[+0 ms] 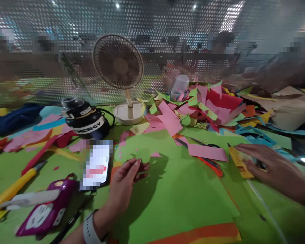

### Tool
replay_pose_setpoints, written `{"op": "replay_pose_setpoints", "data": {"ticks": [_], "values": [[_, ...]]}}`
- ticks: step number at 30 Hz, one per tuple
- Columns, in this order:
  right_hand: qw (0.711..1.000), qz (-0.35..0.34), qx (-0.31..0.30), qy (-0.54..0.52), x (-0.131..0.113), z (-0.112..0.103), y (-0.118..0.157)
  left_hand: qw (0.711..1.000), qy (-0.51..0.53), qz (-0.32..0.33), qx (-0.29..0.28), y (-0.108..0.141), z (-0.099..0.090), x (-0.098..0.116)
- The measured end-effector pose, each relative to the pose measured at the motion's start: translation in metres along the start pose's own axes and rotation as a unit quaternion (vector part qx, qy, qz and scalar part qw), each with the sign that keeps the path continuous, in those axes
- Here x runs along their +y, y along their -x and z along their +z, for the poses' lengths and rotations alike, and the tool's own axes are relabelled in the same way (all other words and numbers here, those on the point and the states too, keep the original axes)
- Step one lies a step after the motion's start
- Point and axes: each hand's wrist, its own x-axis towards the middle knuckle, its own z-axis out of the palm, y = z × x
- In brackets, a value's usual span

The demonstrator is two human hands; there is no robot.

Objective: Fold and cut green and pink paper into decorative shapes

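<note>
My left hand [124, 184] is closed in a pinch above the green paper sheet [183, 189], wearing a watch with a pale band. Between thumb and forefinger is a small green paper piece [143, 155], hard to tell from the green behind it. My right hand [266, 166], slightly blurred, is closed around a yellow tool [240, 164] with a dark pointed tip; the fingers partly hide it. Left of it lie a pink paper strip [208, 152] and scissors with orange-red handles [215, 168] partly beneath the strip.
A phone [96, 166], a purple pouch [49, 206] and a yellow pen-like tool [15, 189] lie at left. Behind stand a black bottle [87, 118] and a fan [118, 62]. Paper scraps [170, 118] and a clear cup [180, 84] are heaped before a mesh screen [162, 20].
</note>
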Motion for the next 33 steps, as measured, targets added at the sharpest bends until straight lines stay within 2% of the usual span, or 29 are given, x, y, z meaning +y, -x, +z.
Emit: {"op": "replay_pose_setpoints", "data": {"ticks": [2, 6, 8, 10, 17, 24, 29, 31, 33], "values": [[0.994, -0.088, -0.038, -0.042, -0.045, 0.01, -0.016, 1.0, 0.011, 0.002, 0.003, -0.001, 0.0, 0.001], [0.97, -0.148, -0.185, -0.063, -0.128, 0.047, -0.046, 0.999, 0.038, 0.006, 0.017, -0.002, 0.0, 0.001], [0.953, -0.157, -0.249, -0.07, -0.153, 0.064, -0.055, 0.999, 0.048, 0.0, 0.011, -0.003, -0.001, 0.001], [0.944, -0.166, -0.277, -0.07, -0.167, 0.074, -0.063, 0.998, 0.058, -0.008, 0.005, -0.004, -0.001, 0.0], [0.943, -0.19, -0.267, -0.05, -0.187, 0.084, -0.085, 0.995, 0.092, -0.008, 0.033, -0.004, 0.002, 0.003], [0.947, -0.225, -0.228, -0.03, -0.198, 0.099, -0.091, 0.994, 0.102, -0.01, 0.032, -0.004, 0.003, 0.004], [0.946, -0.239, -0.21, -0.06, -0.2, 0.096, -0.096, 0.994, 0.102, -0.004, 0.037, -0.004, 0.004, 0.004], [0.948, -0.21, -0.206, -0.125, -0.196, 0.09, -0.099, 0.994, 0.105, -0.007, 0.04, -0.004, 0.004, 0.004], [0.94, -0.129, -0.211, -0.233, -0.187, 0.082, -0.102, 0.993, 0.107, -0.01, 0.037, -0.005, 0.003, 0.004]]}}
